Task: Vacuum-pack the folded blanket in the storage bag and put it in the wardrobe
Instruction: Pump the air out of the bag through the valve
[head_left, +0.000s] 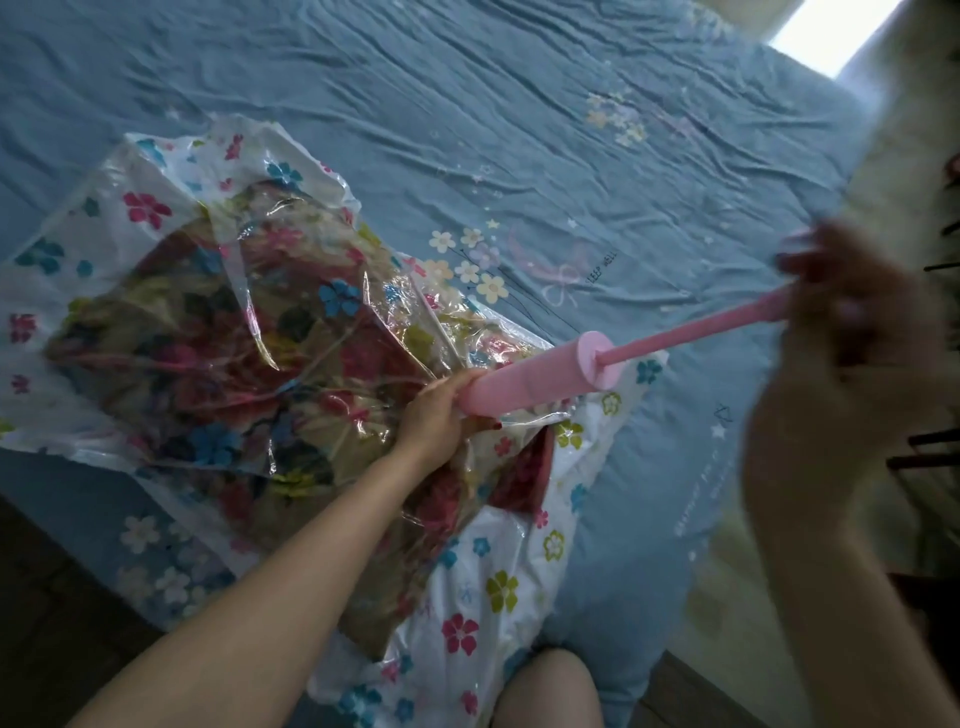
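Left hand grips pink pump on storage bag; right hand grips its handle; sheet reads "SLEEP WELL"

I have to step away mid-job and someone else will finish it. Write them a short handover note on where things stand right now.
Left hand grips the base of the pink hand pump, holding it against the storage bag.
Right hand, blurred, holds the handle with the plunger rod pulled out.
The folded blanket is inside the bag, which lies on the blue bed sheet.
Done: blanket bagged, pump placed.
Left: the bag looks loose and wrinkled, so keep pumping, remove the pump, put the bag in the wardrobe, which is not in view.
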